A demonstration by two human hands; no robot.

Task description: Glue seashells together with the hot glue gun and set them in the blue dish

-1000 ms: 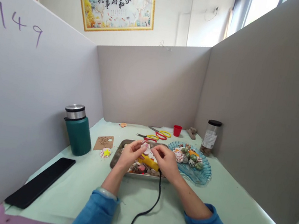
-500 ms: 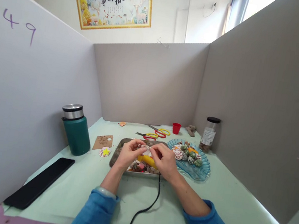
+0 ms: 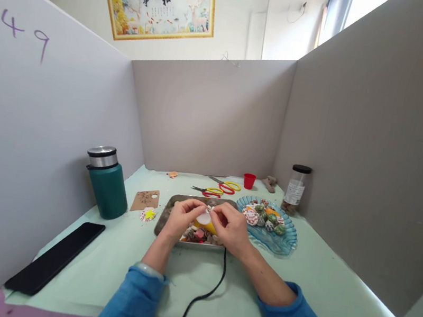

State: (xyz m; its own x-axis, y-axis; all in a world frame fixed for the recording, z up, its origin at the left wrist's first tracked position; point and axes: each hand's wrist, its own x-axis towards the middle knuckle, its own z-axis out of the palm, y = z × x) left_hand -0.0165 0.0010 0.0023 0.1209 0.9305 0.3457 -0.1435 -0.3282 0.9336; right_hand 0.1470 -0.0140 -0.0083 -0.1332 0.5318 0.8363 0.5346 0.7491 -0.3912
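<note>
Both hands meet over a metal tray of small shells and bits. My left hand and my right hand each pinch a small pale shell between their fingertips. Under the hands lies a yellow glue gun on the tray, and its black cord runs toward me across the green table cover.
A blue glass dish of patterned shells lies right of the tray. Behind stand scissors, a red cup and a clear jar. To the left are a green flask, a brown card, a shell flower and a black phone. Grey partitions enclose the desk.
The hands have drawn slightly closer together around the pale shell, fingers shifting on it. The view has drifted a little; nothing else moved.
</note>
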